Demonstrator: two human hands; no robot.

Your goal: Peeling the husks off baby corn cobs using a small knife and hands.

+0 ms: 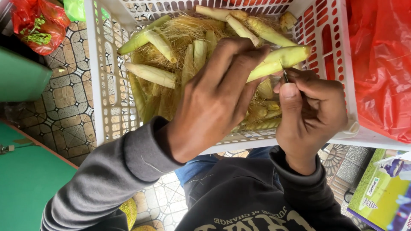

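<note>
My left hand (214, 98) grips a pale green baby corn in its husk (280, 60), held slanting over a white plastic crate (107, 98). My right hand (310, 115) is closed on a small knife (285, 76); only a bit of its dark blade shows, touching the underside of the held corn. The crate is heaped with several more husked baby corns (150, 73) and tangled yellow corn silk (184, 30). Grey sleeves cover both my arms.
A red plastic bag (381, 64) lies right of the crate. Another red bag with greens (38, 25) sits at the upper left. A green surface (25, 184) is at the lower left, on a patterned tile floor (64, 111). A colourful box (381, 192) is at the lower right.
</note>
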